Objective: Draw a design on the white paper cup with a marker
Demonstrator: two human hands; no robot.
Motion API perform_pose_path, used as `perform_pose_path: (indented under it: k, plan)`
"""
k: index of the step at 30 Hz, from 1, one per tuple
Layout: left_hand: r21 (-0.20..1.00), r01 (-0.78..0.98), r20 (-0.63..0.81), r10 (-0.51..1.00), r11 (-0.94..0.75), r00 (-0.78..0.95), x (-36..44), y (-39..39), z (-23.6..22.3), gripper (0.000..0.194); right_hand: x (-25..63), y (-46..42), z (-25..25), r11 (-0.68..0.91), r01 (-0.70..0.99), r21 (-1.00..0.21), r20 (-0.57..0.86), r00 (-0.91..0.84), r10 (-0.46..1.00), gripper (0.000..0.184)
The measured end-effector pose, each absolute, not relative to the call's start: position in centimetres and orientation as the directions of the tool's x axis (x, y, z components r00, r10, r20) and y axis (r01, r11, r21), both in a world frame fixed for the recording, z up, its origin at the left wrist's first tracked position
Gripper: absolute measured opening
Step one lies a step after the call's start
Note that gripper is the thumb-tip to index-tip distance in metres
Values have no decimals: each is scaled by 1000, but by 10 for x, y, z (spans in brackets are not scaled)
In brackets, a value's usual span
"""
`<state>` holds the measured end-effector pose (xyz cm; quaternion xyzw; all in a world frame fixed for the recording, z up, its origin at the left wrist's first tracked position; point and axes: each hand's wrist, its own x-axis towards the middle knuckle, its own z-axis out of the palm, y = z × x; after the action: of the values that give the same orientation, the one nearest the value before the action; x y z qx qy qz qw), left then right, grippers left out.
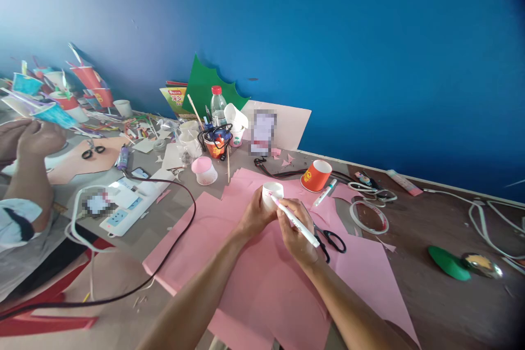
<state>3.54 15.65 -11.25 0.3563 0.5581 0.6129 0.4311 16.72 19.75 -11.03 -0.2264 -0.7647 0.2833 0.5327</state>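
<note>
A white paper cup (274,190) is gripped in my left hand (256,214), above the pink paper sheets (246,284). Between the fingers of my right hand (294,235) sits a white marker (301,225), its pink tip against the cup's side, where a small pink mark shows. Black-handled scissors (334,240) lie beside my right hand, their blades partly hidden by it. Just beyond on the right are a red paper cup (315,177), upside down or tilted, I cannot tell which, and a second marker (325,192) with a blue band.
A pink-topped cup (204,170) and a pen-filled cup (215,145) stand behind to the left. A dark cable (192,219) curves past a white power strip (133,205). Another person's hands (36,139) are at far left. A tape roll (369,217) lies right.
</note>
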Motion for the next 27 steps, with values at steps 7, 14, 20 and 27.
perform_pose_path:
  k: [7,14,20,27]
  plan:
    - [999,-45,-19,924,2,-382,33,157,-119,74,167,198,-109,753,36,-658,703,-330,630,15]
    - [997,-75,-39,918,10,-394,32,157,-119,75,167,198,-111,710,16,-704,667,-330,669,14]
    - [991,-128,-19,931,-30,-365,30,159,-120,71,170,198,-113,643,-42,-765,625,-293,724,11]
    - [943,-314,15,954,-113,-300,28,161,-125,62,169,197,-109,555,-67,-829,554,-223,802,20]
